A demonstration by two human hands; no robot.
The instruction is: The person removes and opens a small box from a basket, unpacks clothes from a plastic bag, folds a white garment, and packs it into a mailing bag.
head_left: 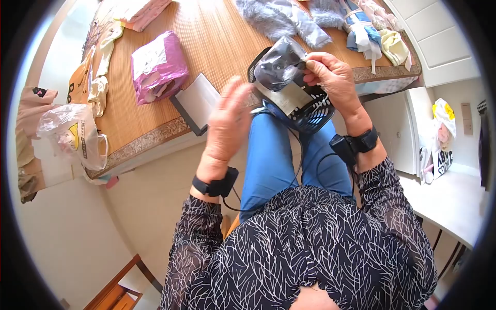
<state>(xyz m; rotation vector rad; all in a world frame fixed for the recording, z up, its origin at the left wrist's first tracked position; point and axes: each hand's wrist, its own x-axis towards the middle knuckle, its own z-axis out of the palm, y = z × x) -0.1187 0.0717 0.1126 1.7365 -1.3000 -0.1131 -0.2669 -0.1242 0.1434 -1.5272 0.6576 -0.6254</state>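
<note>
My right hand (pixel 330 77) pinches the edge of a clear plastic bag (pixel 281 64) with something dark inside. Below the bag, a black slotted basket (pixel 316 114) rests over my knees at the table's edge, with a pale flat item (pixel 293 98) in it. My left hand (pixel 227 121) is raised to the left of the basket, its fingers stretched and blurred by motion. It touches nothing that I can make out. Behind it lies a white tray with a dark edge (pixel 199 98) at the table's front.
A pink plastic package (pixel 159 67) lies on the bamboo-matted table (pixel 212 39). Grey furry clothing (pixel 279 20) and folded clothes (pixel 361 31) lie along the back. A clear bag (pixel 75 134) hangs over the left corner. Cables run from both wrist straps across my lap.
</note>
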